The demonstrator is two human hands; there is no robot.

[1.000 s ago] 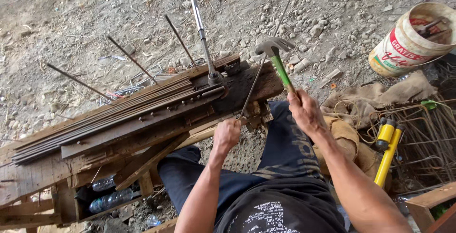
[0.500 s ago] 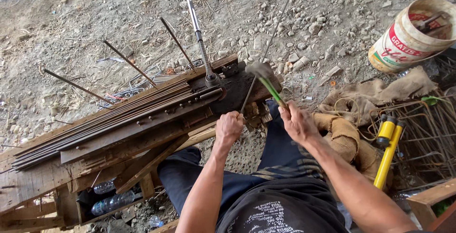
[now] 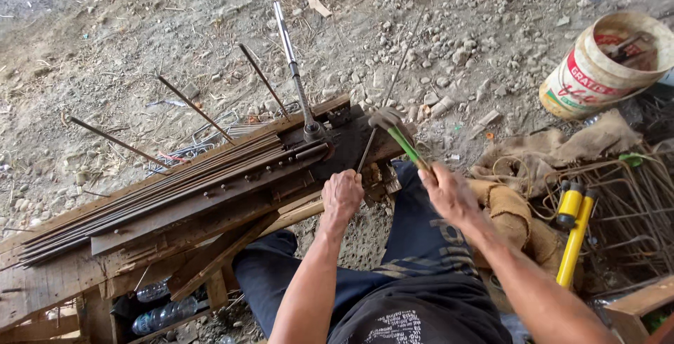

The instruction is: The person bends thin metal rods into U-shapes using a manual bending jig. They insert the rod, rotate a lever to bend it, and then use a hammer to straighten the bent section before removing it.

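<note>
My right hand (image 3: 448,191) grips the green handle of a hammer (image 3: 397,135), whose steel head rests low on the dark metal plate at the bench's right end. My left hand (image 3: 342,195) holds the near end of a thin steel rod (image 3: 366,150) that runs up to the spot under the hammer head. A bundle of long rusty rods (image 3: 154,188) lies along the wooden workbench (image 3: 49,291). A long steel lever bar (image 3: 293,70) stands up from a bending jig (image 3: 314,132) on the bench.
A white bucket (image 3: 597,63) with tools stands at the upper right on gravel. A yellow tool (image 3: 574,235), burlap cloth (image 3: 554,151) and bent wire pieces (image 3: 632,203) lie at my right. Plastic bottles (image 3: 163,312) lie under the bench.
The hammer came down from a raised position onto the rod on the plate. My right hand dropped with it; my left hand stayed on the rod.
</note>
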